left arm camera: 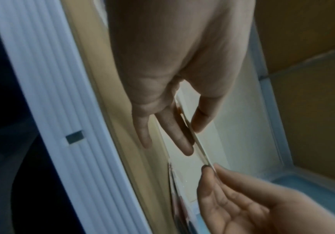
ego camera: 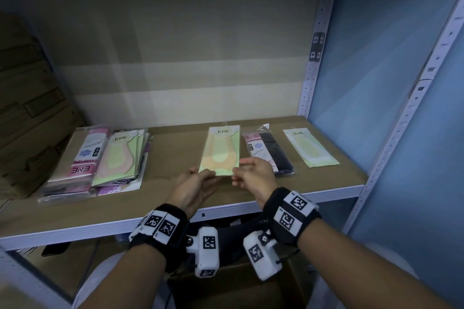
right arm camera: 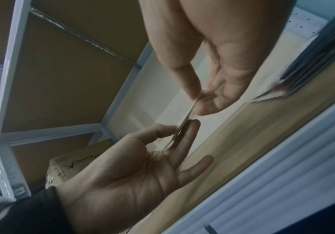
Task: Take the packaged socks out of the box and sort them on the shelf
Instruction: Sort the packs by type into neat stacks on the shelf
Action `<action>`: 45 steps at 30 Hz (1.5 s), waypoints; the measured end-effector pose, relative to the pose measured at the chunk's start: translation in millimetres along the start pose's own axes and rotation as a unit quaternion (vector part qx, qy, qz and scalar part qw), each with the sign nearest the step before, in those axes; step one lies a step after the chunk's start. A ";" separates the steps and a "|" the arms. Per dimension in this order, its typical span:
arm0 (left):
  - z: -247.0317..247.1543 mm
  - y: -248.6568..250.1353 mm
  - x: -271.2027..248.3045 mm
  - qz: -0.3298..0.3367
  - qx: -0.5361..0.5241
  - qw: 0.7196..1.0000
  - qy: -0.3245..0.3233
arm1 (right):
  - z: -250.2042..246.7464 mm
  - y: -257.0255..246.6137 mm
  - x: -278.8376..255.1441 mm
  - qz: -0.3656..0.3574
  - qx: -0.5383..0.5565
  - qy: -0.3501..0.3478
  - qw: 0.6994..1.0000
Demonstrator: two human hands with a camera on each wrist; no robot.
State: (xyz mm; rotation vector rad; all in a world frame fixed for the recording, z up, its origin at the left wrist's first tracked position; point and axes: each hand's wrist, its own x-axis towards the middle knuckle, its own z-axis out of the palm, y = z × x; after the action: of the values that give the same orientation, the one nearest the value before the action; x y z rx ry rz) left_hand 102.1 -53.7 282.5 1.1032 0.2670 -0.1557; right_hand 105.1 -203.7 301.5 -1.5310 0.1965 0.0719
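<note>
so the green sock pack (ego camera: pixel 221 150) lies mid-shelf (ego camera: pixel 175 198), long axis 12-to-6; left hand (ego camera: pixel 194 187) pinches its 7 o'clock corner, right hand (ego camera: pixel 253 173) pinches the 5 o'clock one; both equally near

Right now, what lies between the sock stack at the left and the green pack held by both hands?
Only bare shelf board lies between the sock stack and the green pack; the head view shows this.
</note>
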 end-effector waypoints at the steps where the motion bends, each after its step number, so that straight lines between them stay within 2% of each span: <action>1: 2.1 0.6 -2.4 0.006 0.006 1.000 -0.007 | 1.0 0.7 1.0 0.000 0.004 0.009 1.000; 5: 4.2 3.6 -1.4 0.058 0.099 0.993 0.026 | -3.8 2.9 4.4 -0.014 -0.005 0.036 0.999; 10: -0.3 1.4 4.1 0.069 0.134 0.988 0.041 | -17.6 0.0 8.8 -0.035 -0.030 0.053 0.998; 17: 38.6 -0.4 13.4 0.169 0.236 0.954 0.075 | -51.9 -17.0 17.1 -0.100 -0.169 0.075 0.978; 23: 95.4 -11.4 26.0 0.252 0.388 0.886 0.028 | -107.9 -32.6 30.8 -0.165 -0.321 0.130 0.924; 26: 128.2 -19.4 31.1 0.278 0.453 0.847 0.021 | -139.6 -34.1 40.1 -0.153 -0.376 0.138 0.903; 28: 148.6 -26.4 35.8 0.285 0.477 0.832 0.007 | -160.5 -33.7 46.1 -0.148 -0.393 0.149 0.895; 31: 175.1 -40.8 44.2 0.284 0.506 0.814 -0.017 | -187.8 -29.3 56.5 -0.128 -0.405 0.162 0.891; 37: 211.1 -68.3 63.5 0.286 0.586 0.758 -0.034 | -221.4 -16.0 77.8 -0.080 -0.398 0.179 0.896; 45: 228.1 -92.7 73.5 0.265 0.701 0.660 -0.056 | -238.1 4.5 91.8 -0.045 -0.419 0.194 0.886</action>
State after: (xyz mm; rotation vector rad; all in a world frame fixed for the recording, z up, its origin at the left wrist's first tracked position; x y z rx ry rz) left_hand 179.6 -298.6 278.2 2.6699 -0.4260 0.1574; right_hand 175.0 -447.7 274.7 -2.4149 0.4534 -0.2621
